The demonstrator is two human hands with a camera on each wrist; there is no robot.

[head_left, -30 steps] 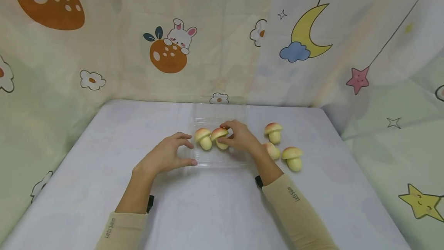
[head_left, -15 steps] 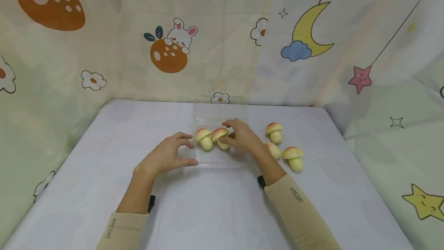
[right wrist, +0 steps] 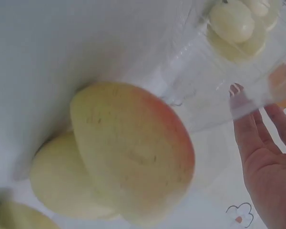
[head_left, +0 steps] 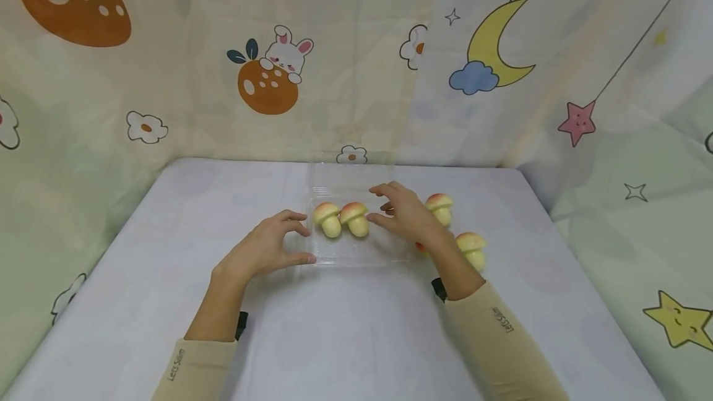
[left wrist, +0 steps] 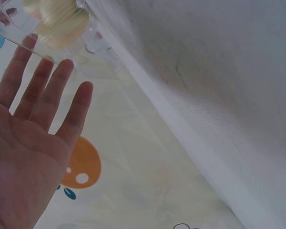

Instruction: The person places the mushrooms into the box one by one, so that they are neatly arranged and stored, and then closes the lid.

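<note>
A clear plastic clamshell box (head_left: pixel 340 254) lies with its lid raised at the back. Inside it, side by side, are two toy mushrooms: a left one (head_left: pixel 331 225) and a right one (head_left: pixel 354 219), with pale yellow stems and reddish caps. My left hand (head_left: pixel 263 245) is at the box's left side; its straight fingers (left wrist: pixel 57 90) reach the box wall and hold nothing. Over the box's right part is my right hand (head_left: pixel 409 215), just right of the second mushroom, fingers parted and nothing gripped. In the right wrist view a mushroom (right wrist: pixel 133 152) looms large near that hand.
Right of the box lie more mushrooms: a back one (head_left: pixel 440 203), a front one (head_left: pixel 472 246) partly behind the right forearm, and one mostly hidden (head_left: pixel 421 247) under the wrist. White cloth covers the table (head_left: pixel 345 339). A printed curtain (head_left: pixel 189 79) hangs behind.
My right hand has let go of the second mushroom and drawn back to the right, leaving it in the box. The left hand stays where it was.
</note>
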